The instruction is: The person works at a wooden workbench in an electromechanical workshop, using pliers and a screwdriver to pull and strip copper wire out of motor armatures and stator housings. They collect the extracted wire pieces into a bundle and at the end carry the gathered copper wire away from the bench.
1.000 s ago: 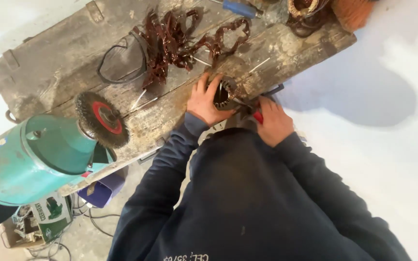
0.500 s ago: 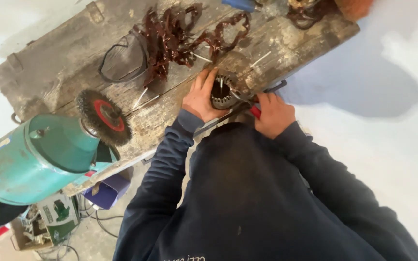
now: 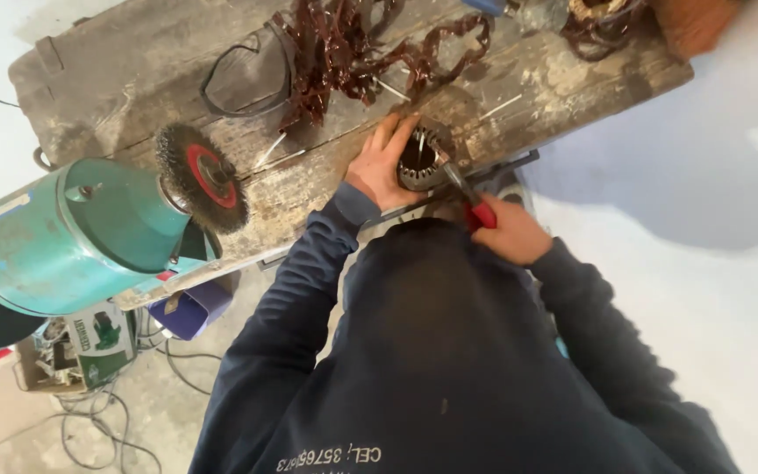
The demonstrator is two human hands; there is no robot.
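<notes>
A small round metal motor stator [image 3: 423, 156] with a slotted bore stands at the near edge of the worn wooden workbench [image 3: 133, 79]. My left hand [image 3: 381, 167] cups its left side, fingers spread along the rim. My right hand [image 3: 509, 233] grips a red-handled hand tool [image 3: 474, 200], whose metal tip reaches into the stator's rim on the right. My dark sleeves and torso hide the bench edge below the stator.
A tangle of dark reddish copper winding wire [image 3: 344, 44] lies behind the stator beside a black cable loop [image 3: 247, 79]. A teal bench grinder [image 3: 72, 233] with a wire brush wheel [image 3: 199, 175] sits at the left. A box [image 3: 98, 342] and cables lie on the floor.
The camera has drawn closer and shifted. My left hand has slid to the stator's left side, exposing its bore, and the tool tip now reaches into the rim.
</notes>
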